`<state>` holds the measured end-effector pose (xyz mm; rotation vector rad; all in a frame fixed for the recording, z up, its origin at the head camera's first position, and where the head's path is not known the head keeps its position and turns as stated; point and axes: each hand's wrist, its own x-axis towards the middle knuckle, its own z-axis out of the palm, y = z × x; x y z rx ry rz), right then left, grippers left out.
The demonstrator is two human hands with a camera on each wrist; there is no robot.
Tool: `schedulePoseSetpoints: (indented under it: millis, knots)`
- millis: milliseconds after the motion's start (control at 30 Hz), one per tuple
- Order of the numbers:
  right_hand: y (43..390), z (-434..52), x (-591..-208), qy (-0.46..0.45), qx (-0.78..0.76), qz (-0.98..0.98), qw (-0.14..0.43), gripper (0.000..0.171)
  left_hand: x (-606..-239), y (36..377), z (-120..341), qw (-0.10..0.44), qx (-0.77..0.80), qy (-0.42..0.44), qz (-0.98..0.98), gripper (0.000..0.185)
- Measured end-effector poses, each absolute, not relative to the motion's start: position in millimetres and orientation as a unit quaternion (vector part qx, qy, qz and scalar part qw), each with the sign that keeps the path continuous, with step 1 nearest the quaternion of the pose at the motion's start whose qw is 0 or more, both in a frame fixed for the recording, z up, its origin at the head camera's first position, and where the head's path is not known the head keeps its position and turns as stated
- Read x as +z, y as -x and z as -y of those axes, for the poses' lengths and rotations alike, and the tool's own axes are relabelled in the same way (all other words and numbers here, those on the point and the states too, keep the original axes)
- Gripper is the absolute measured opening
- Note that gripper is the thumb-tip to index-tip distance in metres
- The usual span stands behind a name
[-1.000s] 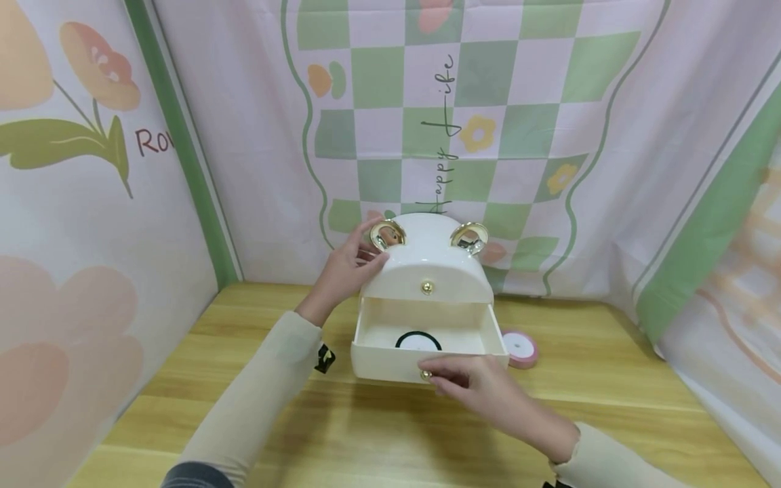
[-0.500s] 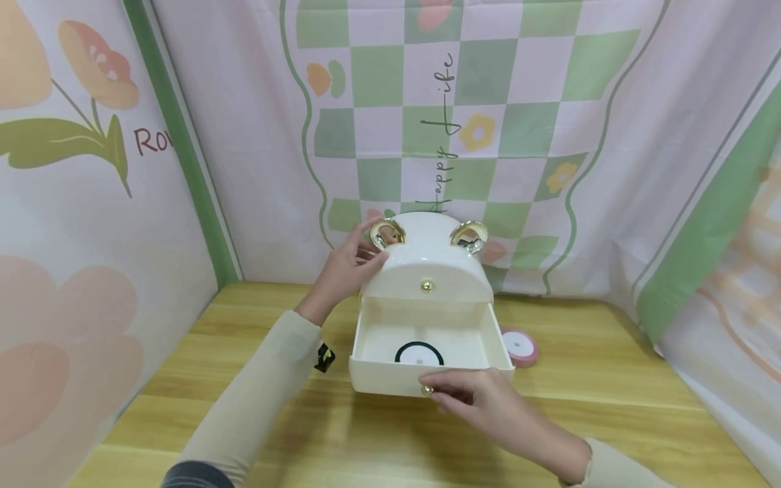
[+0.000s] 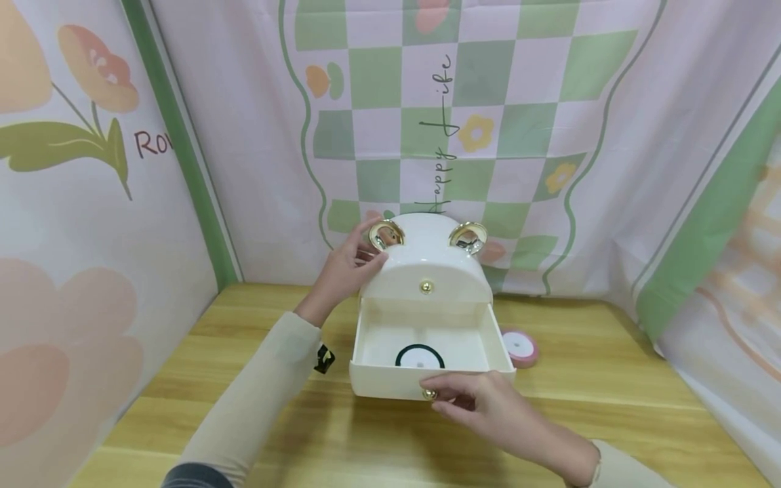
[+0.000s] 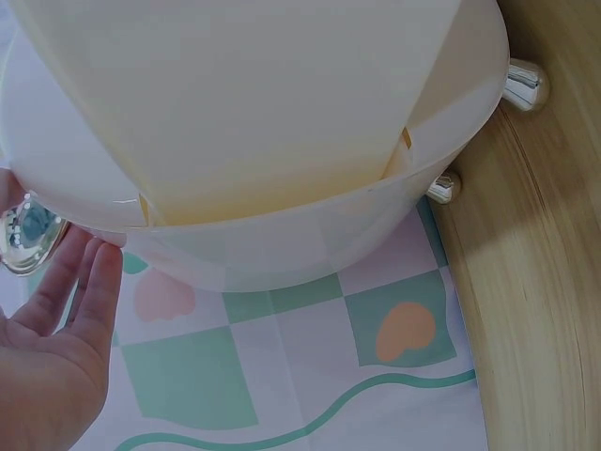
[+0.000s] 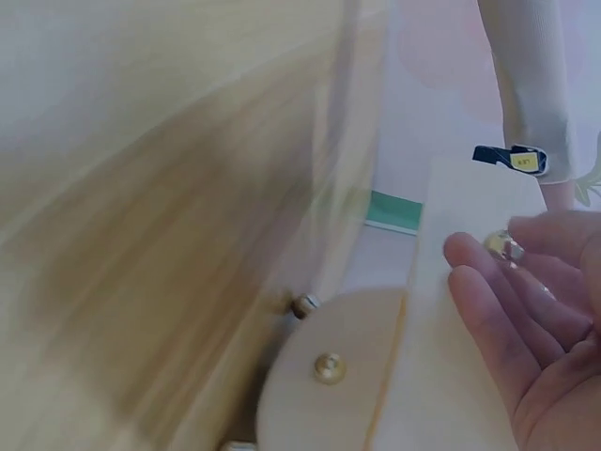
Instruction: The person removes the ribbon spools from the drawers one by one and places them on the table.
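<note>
A cream domed box [image 3: 427,271] with two gold ring ears stands on the wooden table [image 3: 610,407]. Its drawer [image 3: 384,381] is pulled out, and a white spool with a dark rim [image 3: 419,356] lies inside. My right hand [image 3: 436,396] pinches the drawer's gold knob [image 3: 429,394]; the right wrist view shows the knob [image 5: 504,247] between the fingers of that hand [image 5: 488,272]. My left hand [image 3: 371,255] rests against the box's left side beside the gold ear [image 3: 386,234]. In the left wrist view its straight fingers [image 4: 89,282] touch the box [image 4: 263,141].
A pink ribbon spool [image 3: 520,347] lies on the table just right of the box. Patterned cloth [image 3: 549,135] hangs close behind and on both sides. Bare wood stretches in front of the drawer and to its left.
The right hand has drawn the drawer a little further out toward me, so more of the spool shows. The left hand and the box have stayed put.
</note>
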<state>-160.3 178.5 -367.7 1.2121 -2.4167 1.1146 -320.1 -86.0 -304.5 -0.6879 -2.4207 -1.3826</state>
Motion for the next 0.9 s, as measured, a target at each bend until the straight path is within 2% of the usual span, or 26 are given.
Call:
schedulePoseSetpoints:
  millis: [333,600,900]
  knots:
    - [162.0,-186.1,-339.6,-0.43,0.365,0.819,0.103,0.022,-305.6,320.8,85.6,0.135,-0.48,0.241,0.833,0.066]
    - [169.0,-187.0,-310.8,-0.443,0.333,0.818,0.157,0.024,-306.0,321.4,85.4,0.135,-0.479,0.242,0.833,0.066]
    - [193.4,-183.7,-292.8,-0.45,0.307,0.827,0.136,0.018,-306.0,321.3,86.7,0.139,-0.475,0.24,0.835,0.065]
